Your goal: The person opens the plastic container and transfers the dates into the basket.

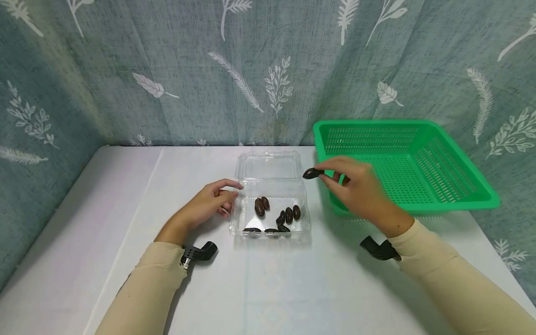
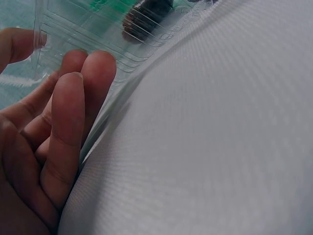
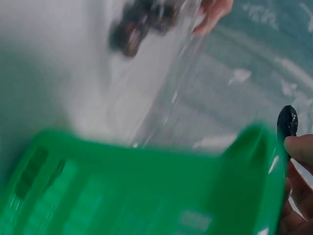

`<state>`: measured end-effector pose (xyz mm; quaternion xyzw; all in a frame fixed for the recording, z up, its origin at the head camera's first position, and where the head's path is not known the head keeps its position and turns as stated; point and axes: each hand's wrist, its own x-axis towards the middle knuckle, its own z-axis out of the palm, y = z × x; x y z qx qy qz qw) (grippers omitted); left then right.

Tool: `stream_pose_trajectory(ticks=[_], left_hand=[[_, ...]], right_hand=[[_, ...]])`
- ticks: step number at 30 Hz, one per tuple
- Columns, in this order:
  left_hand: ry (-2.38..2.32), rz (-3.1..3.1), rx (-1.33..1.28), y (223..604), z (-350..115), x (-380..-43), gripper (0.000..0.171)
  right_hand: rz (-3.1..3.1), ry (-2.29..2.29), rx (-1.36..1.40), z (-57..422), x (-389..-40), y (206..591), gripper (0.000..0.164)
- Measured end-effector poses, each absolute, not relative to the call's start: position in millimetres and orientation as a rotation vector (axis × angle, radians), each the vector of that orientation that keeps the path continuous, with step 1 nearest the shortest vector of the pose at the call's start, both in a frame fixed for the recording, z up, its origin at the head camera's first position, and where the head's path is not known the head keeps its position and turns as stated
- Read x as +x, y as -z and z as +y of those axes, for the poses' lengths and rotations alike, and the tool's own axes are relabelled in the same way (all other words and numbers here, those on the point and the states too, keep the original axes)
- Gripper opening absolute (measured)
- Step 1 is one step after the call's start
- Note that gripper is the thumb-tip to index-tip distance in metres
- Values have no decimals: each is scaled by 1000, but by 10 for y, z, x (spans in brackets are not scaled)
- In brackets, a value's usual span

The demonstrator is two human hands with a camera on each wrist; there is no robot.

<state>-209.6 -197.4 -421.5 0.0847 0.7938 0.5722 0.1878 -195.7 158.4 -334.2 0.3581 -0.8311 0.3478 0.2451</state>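
A dark brown, glossy date [image 1: 311,173] is pinched between the thumb and fingertips of my right hand [image 1: 356,186], above the table between the clear box and the green basket. The right wrist view shows the same date [image 3: 287,121] at the far right. My left hand [image 1: 209,202] rests at the left side of the open clear plastic box [image 1: 307,218], loosely bent fingers touching its edge. Several more dates [image 1: 289,215] lie in the box, mostly toward its right and front. In the left wrist view, fingertips [image 2: 100,68] lie against the ribbed plastic wall.
The green plastic basket [image 1: 473,204] with slotted sides stands right of the box, partly under my right forearm. The box's lid [image 1: 268,165] is folded back toward the leaf-patterned curtain [image 1: 188,107]. A white cloth [image 1: 268,288] covers the table.
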Motion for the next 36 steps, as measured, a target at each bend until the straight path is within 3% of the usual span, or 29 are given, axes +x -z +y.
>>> stream_pose_trajectory(ticks=[19, 36], left_hand=[[-1589, 2255, 226, 4212, -1967, -2106, 37], [-1600, 2234, 237, 4192, -1953, -2096, 38]], right_hand=[[-2715, -809, 653, 2236, -2236, 3366, 19], [-3109, -755, 639, 2244, -2465, 3476, 20]])
